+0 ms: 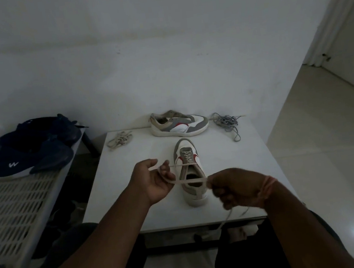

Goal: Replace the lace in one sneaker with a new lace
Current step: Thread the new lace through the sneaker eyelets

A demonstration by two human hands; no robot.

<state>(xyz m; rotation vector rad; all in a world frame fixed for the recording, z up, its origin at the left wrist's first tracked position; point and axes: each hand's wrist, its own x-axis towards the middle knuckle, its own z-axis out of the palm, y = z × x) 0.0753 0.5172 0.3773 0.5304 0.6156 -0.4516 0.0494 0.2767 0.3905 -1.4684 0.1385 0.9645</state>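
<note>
A white, grey and red sneaker stands on the white table, toe pointing away from me. A beige lace is threaded through its upper eyelets. My left hand holds one end of the lace, looped around its fingers, just left of the shoe. My right hand pinches the other end near the shoe's heel, and the lace tail hangs down past the table's front edge.
The second matching sneaker lies on its side at the table's back. A loose beige lace lies back left, a grey lace back right. Dark blue shoes sit on a slatted rack to the left.
</note>
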